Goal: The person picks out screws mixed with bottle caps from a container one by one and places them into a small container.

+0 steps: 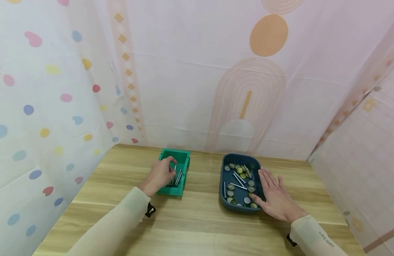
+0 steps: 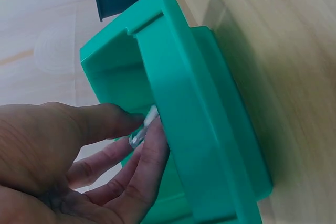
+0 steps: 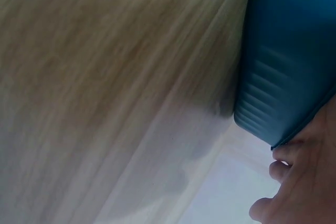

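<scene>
In the head view my left hand [image 1: 158, 176] reaches into a green plastic bin [image 1: 170, 191]. Thumb and fingertips pinch a silver screw [image 1: 175, 167]; the left wrist view shows the shiny metal [image 2: 139, 136] between them. More long silver screws [image 1: 179, 177] lie on the bin floor, partly hidden by the fingers. To the right, a dark blue tray [image 1: 240, 211] holds several bottle caps [image 1: 251, 183] and loose screws [image 1: 238, 186]. My right hand [image 1: 277, 198] rests on this tray's right rim, fingers extended, with the thumb reaching over the inside.
Both containers stand on a wood-grain table [image 1: 200, 227], the green bin left of the blue tray with a gap between. Patterned cloth [image 1: 184, 89] hangs behind the table's back edge and along both sides.
</scene>
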`<action>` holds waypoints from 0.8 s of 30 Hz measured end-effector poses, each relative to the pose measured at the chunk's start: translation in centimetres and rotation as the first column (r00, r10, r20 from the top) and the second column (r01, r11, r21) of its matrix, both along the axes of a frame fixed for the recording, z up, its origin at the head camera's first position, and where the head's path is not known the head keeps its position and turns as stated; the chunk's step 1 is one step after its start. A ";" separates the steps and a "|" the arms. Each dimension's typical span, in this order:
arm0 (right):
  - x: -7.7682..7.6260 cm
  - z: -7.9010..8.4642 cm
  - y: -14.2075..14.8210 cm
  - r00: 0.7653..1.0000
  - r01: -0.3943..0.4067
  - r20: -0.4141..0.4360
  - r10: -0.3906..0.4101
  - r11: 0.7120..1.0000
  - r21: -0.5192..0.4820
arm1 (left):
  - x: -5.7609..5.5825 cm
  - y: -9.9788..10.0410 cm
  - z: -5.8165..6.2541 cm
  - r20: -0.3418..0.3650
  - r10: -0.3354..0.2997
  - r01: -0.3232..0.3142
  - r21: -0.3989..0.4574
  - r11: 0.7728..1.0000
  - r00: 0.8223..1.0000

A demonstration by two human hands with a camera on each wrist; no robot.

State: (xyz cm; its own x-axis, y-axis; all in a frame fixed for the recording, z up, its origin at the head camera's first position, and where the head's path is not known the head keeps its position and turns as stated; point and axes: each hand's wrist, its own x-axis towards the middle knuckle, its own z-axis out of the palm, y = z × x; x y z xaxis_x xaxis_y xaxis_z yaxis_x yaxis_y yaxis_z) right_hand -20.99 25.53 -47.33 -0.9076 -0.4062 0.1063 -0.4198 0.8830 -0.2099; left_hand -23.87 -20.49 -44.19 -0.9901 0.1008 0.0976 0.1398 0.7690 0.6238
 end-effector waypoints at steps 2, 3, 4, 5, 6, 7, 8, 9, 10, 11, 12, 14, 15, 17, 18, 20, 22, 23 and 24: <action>0.0 0.0 0.0 1.000 -0.002 0.001 0.002 1.000 0.002 | 0.1 0.1 0.0 -0.007 -0.003 0.003 -0.005 1.000 1.000; 0.0 0.0 0.0 1.000 -0.002 0.002 0.002 1.000 0.003 | 0.2 0.1 0.1 -0.010 -0.003 0.003 -0.006 1.000 1.000; 0.0 0.0 0.0 1.000 -0.002 0.004 0.002 1.000 0.006 | 0.2 0.2 0.1 -0.009 -0.001 0.001 -0.004 1.000 1.000; 0.0 0.0 0.1 1.000 -0.003 0.006 0.003 1.000 0.007 | 0.2 0.2 0.1 -0.010 0.001 -0.001 -0.003 1.000 1.000; 0.1 0.0 0.1 1.000 -0.004 0.010 0.004 1.000 0.007 | 0.3 0.3 0.2 -0.008 0.003 -0.003 -0.003 1.000 1.000; 0.1 0.0 0.1 1.000 -0.004 0.013 0.004 1.000 0.006 | 0.4 0.3 0.2 -0.005 0.004 -0.004 0.000 1.000 1.000; 0.2 0.0 0.2 1.000 -0.004 0.016 0.004 1.000 0.006 | 0.4 0.4 0.3 -0.008 0.004 -0.004 0.002 1.000 1.000; 0.2 0.0 0.2 1.000 -0.004 0.019 0.004 1.000 0.004 | 0.4 0.4 0.3 -0.012 0.006 -0.006 0.002 1.000 1.000; 0.3 0.0 0.2 1.000 -0.004 0.021 0.003 1.000 0.004 | 0.5 0.5 0.4 -0.019 0.007 -0.007 0.001 1.000 1.000; 0.3 0.0 0.3 1.000 -0.002 0.021 0.002 1.000 0.002 | 0.5 0.5 0.5 -0.027 0.006 -0.006 -0.001 1.000 1.000; 0.3 -0.1 0.3 1.000 -0.001 0.021 0.001 1.000 0.001 | 0.5 0.5 0.6 -0.036 0.008 -0.008 -0.004 1.000 0.999; 0.3 -0.1 0.3 1.000 0.002 0.019 -0.002 1.000 0.000 | 0.6 0.6 0.8 -0.074 0.011 -0.012 -0.021 1.000 0.997; 0.3 -0.2 0.3 1.000 0.004 0.017 -0.004 1.000 0.000 | 0.6 0.6 0.9 -0.094 0.014 -0.017 -0.034 0.999 0.995; 0.2 -0.2 0.3 1.000 0.006 0.010 -0.006 1.000 0.000 | 0.7 0.7 1.2 -0.142 0.016 -0.025 -0.060 0.998 0.990; 0.2 -0.2 0.3 1.000 0.005 0.007 -0.005 1.000 -0.001 | 0.7 0.8 1.3 -0.166 0.017 -0.030 -0.075 0.997 0.986; 0.1 -0.2 0.2 1.000 0.004 0.005 -0.004 1.000 0.001 | 0.8 1.0 1.6 -0.213 0.013 -0.036 -0.106 0.994 0.977; 0.0 -0.2 0.1 1.000 0.002 0.003 -0.002 1.000 0.003 | 1.0 1.3 1.9 -0.250 -0.002 -0.031 -0.128 0.991 0.968; -0.1 -0.2 0.1 1.000 0.002 0.002 -0.002 1.000 0.003 | 1.1 1.5 2.1 -0.268 -0.013 -0.025 -0.136 0.990 0.963; -0.1 -0.2 0.1 1.000 0.003 0.002 -0.003 1.000 0.001 | 1.3 1.7 2.3 -0.287 -0.027 -0.015 -0.146 0.989 0.958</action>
